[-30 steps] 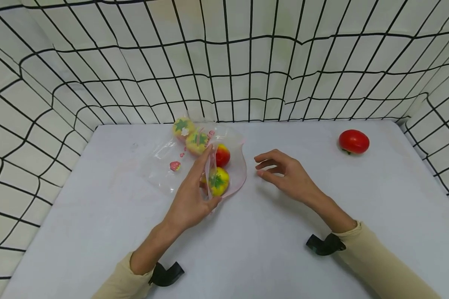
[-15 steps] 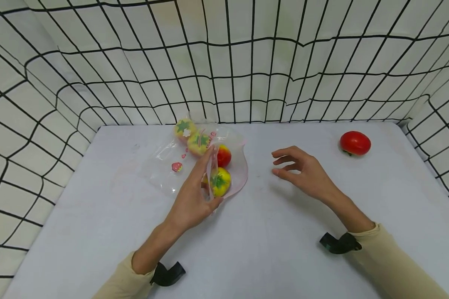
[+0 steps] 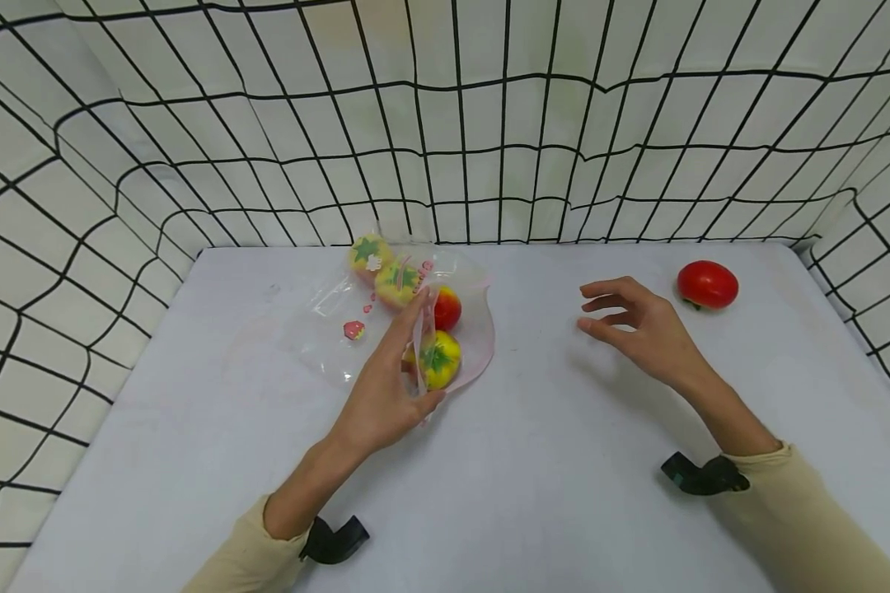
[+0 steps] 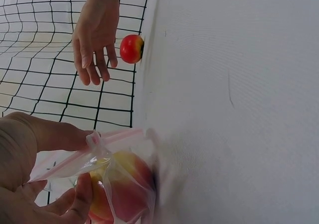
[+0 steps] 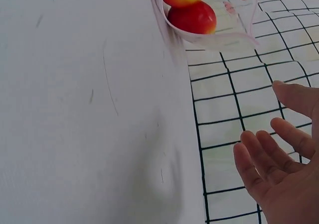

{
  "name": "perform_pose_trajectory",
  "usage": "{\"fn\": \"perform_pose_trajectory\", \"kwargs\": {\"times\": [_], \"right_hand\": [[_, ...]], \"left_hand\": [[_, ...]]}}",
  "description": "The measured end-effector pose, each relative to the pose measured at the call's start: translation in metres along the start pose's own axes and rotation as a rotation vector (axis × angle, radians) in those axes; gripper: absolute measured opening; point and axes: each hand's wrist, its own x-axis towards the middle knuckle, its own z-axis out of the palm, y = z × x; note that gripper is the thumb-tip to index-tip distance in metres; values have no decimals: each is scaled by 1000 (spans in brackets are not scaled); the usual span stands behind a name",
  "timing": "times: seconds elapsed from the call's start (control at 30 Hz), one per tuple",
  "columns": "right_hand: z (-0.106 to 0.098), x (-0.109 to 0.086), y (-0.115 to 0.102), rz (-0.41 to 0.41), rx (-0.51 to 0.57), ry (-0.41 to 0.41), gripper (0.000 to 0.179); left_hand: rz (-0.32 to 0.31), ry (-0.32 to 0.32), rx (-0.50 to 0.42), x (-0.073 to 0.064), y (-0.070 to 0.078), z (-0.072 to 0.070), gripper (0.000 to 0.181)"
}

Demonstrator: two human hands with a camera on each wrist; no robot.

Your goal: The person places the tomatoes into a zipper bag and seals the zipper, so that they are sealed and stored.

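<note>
My left hand [image 3: 386, 395] holds the upper edge of a clear zip bag [image 3: 326, 329] with a pink rim, its mouth parted toward the right. Inside lie several toy fruits: a yellow one with a green top [image 3: 440, 361], a red-and-yellow one [image 3: 447, 308], and others under the printed film. In the left wrist view, thumb and fingers grip the bag's pink edge beside a red-and-yellow fruit [image 4: 127, 184]. My right hand [image 3: 641, 333] hovers over the table with loosely bent fingers and nothing in them. A red tomato [image 3: 707, 285] lies just beyond it, to the right.
A white table [image 3: 534, 494] carries everything. Black netting [image 3: 500, 156] over pale walls rises along its back and both sides. The tomato lies near the back right corner. Black wrist mounts [image 3: 334, 539] sit at both cuffs.
My right hand has moved right, away from the bag's mouth and closer to the tomato. The left hand keeps its hold on the bag, and the fruits stay in place.
</note>
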Motion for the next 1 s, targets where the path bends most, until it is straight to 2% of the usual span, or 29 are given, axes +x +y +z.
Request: {"fn": "perform_pose_trajectory", "kwargs": {"times": [0.23, 0.77, 1.0], "right_hand": [[-13, 0, 6, 57, -35, 36, 48], [-44, -1, 24, 125, -81, 115, 51], [-52, -1, 31, 105, -57, 163, 48]], "left_hand": [[-12, -5, 7, -1, -1, 1, 128], [-25, -10, -1, 0, 0, 0, 127], [-22, -12, -6, -1, -1, 0, 127]]}}
